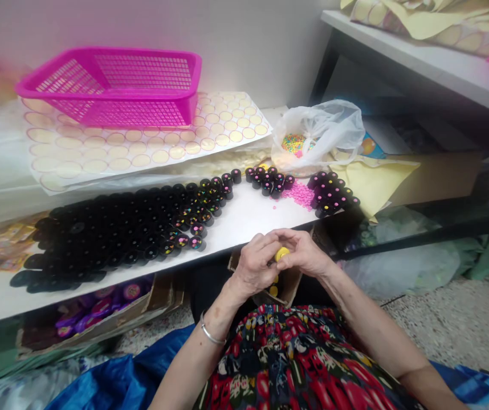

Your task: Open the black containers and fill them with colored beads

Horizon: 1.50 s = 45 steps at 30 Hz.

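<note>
My left hand (256,263) and my right hand (305,250) meet just below the front edge of a low white table (248,219). Both are closed round one small yellow cap (281,252), pinched between the fingers. Under my hands an open cardboard box (285,290) shows more yellow caps inside. On the table lie several rows of small black tubes (111,233); those on the right side have coloured beads in their tops. A loose heap of pink beads (300,193) lies between two further clusters of black tubes (333,196).
A pink plastic basket (116,85) rests on a sheet of round stickers (142,142) at the back. A clear bag of mixed beads (313,136) sits at the table's right end. A shelf (424,62) runs at upper right. A box of purple lids (99,310) lies under the table.
</note>
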Tool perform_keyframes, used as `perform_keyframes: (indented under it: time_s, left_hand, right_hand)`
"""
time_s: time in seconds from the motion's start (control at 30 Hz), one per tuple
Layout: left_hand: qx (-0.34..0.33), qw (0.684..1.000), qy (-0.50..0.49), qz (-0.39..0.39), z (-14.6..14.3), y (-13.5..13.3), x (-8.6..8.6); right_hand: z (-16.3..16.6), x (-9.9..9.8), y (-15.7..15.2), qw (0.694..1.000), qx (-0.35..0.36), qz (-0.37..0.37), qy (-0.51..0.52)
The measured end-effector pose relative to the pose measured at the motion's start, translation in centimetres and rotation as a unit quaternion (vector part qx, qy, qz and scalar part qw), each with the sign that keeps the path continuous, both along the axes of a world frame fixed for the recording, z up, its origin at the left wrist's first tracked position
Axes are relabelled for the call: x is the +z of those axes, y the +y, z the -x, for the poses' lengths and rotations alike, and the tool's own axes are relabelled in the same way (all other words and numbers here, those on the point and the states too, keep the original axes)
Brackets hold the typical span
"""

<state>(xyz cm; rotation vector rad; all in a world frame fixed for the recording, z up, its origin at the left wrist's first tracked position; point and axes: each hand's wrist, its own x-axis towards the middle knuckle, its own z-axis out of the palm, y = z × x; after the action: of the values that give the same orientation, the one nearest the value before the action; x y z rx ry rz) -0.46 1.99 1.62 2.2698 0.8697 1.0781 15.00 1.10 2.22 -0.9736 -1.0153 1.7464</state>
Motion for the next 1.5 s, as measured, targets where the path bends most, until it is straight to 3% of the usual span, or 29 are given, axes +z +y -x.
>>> perform_keyframes:
  time_s: [0.23,0.4,0.47,0.53,0.6,0.67,0.73,0.83,0.93,1.07,1.13,1.17,1.2,1.23,1.3,1.37,1.5]
  left_hand:
    - [-0.001,1.0,-0.008,0.013,0.1,-0.4,-1.3]
    - [-0.05,0.995,0.059,0.058,0.8,-0.2,-1.1]
    - [-0.103,0.984,0.104,0.105,1.4,0.1,-0.6]
    - [-0.111,0.978,0.115,0.13,2.1,1.0,-0.2]
    - [-0.031,0.989,0.103,0.103,2.8,2.7,0.1]
    - [0.121,0.986,0.111,0.034,3.4,4.9,0.4]
    - [0.273,0.948,0.163,-0.017,3.6,7.2,0.9]
    - [0.395,0.879,0.265,-0.034,3.3,10.3,1.7]
    - [0.394,0.855,0.336,-0.031,3.0,12.2,2.2]
    - [0.362,0.85,0.381,-0.031,2.9,13.4,2.2]
    - [0.361,0.846,0.391,-0.035,3.0,13.8,2.0]
    - [0.361,0.845,0.393,-0.038,3.0,14.0,2.0]
    - [0.361,0.845,0.393,-0.043,3.0,14.1,1.9]
    - [0.362,0.845,0.391,-0.05,3.0,14.1,1.9]
    - [0.36,0.848,0.385,-0.062,3.0,14.2,1.7]
    - [0.354,0.852,0.38,-0.069,2.9,14.2,1.6]
    - [0.328,0.862,0.379,-0.073,3.0,14.0,1.4]
  right_hand:
    - [1.2,-0.6,-0.5,0.999,-0.042,-0.018,-0.025]
    - [0.7,-2.1,-0.9,0.995,0.084,0.015,-0.046]
    - [0.2,-3.4,-0.9,0.987,0.126,0.025,-0.098]
    - [-0.1,-5.0,-0.6,0.968,0.139,0.026,-0.206]
    - [0.0,-6.5,0.0,0.921,0.145,0.01,-0.361]
    - [0.4,-7.5,0.7,0.849,0.173,-0.022,-0.499]
    - [0.9,-8.0,1.4,0.789,0.213,-0.054,-0.574]
    - [1.4,-7.6,1.8,0.757,0.244,-0.066,-0.603]
    - [0.7,-5.5,2.0,0.783,0.261,-0.074,-0.559]
    - [-2.0,0.0,4.4,0.886,0.331,0.036,-0.322]
    - [-3.8,2.9,7.6,0.933,0.25,0.015,-0.257]
    - [-4.8,4.0,9.6,0.948,0.167,-0.038,-0.27]
    - [-5.7,4.9,12.0,0.943,0.085,-0.094,-0.307]
    - [-6.5,5.4,14.4,0.924,0.002,-0.146,-0.354]
    - [-7.8,5.5,19.1,0.854,-0.126,-0.216,-0.457]
    - [-8.2,4.7,22.7,0.803,-0.143,-0.245,-0.524]
    - [-6.2,2.9,26.0,0.792,-0.051,-0.283,-0.539]
